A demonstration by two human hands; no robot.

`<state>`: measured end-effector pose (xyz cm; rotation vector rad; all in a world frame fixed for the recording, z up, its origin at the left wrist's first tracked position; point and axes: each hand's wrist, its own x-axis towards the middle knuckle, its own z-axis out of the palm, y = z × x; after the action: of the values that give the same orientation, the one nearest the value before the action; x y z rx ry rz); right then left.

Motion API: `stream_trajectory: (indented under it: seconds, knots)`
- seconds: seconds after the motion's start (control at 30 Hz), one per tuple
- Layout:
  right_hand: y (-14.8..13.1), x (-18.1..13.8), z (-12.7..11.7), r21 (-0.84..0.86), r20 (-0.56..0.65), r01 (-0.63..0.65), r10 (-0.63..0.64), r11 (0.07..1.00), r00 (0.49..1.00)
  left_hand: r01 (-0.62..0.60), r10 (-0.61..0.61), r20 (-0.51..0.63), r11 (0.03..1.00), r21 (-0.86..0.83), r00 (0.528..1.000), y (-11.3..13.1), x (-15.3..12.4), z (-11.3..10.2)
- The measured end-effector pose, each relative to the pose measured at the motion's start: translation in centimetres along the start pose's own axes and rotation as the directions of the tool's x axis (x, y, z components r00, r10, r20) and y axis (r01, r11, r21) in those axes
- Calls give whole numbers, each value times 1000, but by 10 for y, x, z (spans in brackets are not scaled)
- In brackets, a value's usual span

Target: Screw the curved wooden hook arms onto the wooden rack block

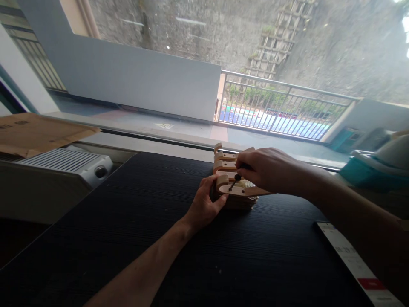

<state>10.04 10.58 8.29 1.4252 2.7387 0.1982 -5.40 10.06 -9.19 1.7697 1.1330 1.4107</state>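
Note:
Several light wooden hooks [221,183] with curled ends and drilled holes sit side by side at the far part of the dark table [137,230]. My left hand [204,202] grips the nearest hook by its curled end, thumb along the near side. In my right hand [268,168] is a small screwdriver [236,179] with a dark handle, tilted, its tip at a hole in that hook. Beneath the hooks is a brownish block [239,202], its kind unclear. Something pale and shiny [248,183] shows beside the shaft. My right hand hides part of the farther hooks.
A phone [348,258] with a lit screen lies at the right, partly under my right forearm. A brown paper envelope [44,132] rests on a white slatted unit [68,160] at the left. Window glass stands beyond the table's far edge. A teal container [364,170] is at the right.

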Motion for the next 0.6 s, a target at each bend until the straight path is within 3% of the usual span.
stream_trajectory:
  seconds: [0.23,0.47,0.6]
  knots:
    - [3,-3,1,4,-11,-73,73,997,997,0,0,-17,1000,-8,1000,3,1,0]
    - [-1,-5,-11,4,32,34,-34,999,999,-4,4,6,1000,-5,1000,1,1,0]
    - [-4,-3,-7,9,40,27,-28,1000,999,-3,3,6,1000,-8,1000,0,1,-1]
